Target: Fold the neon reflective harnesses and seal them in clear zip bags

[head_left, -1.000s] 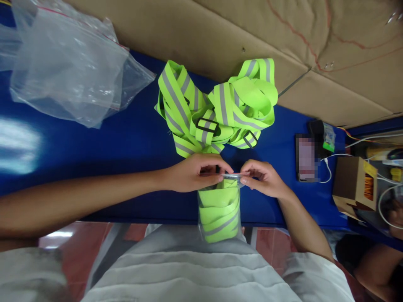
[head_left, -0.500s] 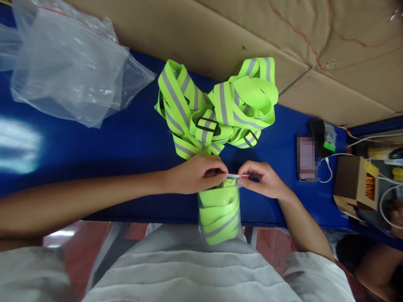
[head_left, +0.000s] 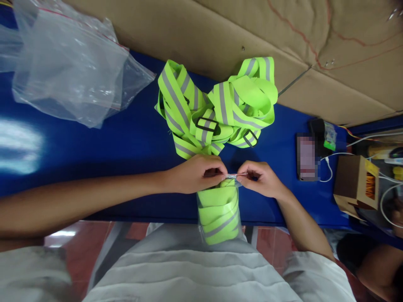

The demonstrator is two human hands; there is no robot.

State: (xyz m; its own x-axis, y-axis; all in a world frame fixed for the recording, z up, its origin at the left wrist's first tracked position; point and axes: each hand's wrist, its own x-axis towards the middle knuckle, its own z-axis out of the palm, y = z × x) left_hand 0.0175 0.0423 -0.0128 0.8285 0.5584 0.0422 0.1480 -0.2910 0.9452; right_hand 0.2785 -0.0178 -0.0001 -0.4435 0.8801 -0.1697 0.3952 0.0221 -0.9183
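Both hands pinch the top edge of a clear zip bag (head_left: 201,224), which hangs down over the table's front edge. Inside the bag lies a folded neon-yellow reflective strap (head_left: 218,214) with a grey stripe. My left hand (head_left: 203,174) grips the bag's left top corner between thumb and fingers. On the right corner, my right hand (head_left: 260,178) holds the red-lined zip strip the same way. Just beyond the hands, a loose heap of neon-yellow reflective straps (head_left: 223,98) with black buckles rests on the table.
Clear zip bags (head_left: 69,67) lie at the back left of the blue table (head_left: 132,147). A brown covered panel (head_left: 176,33) runs along the back. To the right are a phone (head_left: 307,159) on a white cable, a small cardboard box (head_left: 352,180) and part of another person (head_left: 378,264).
Hardly anything differs. My right hand has shifted very slightly left along the bag's top edge; the bag and the strap heap stay in place.
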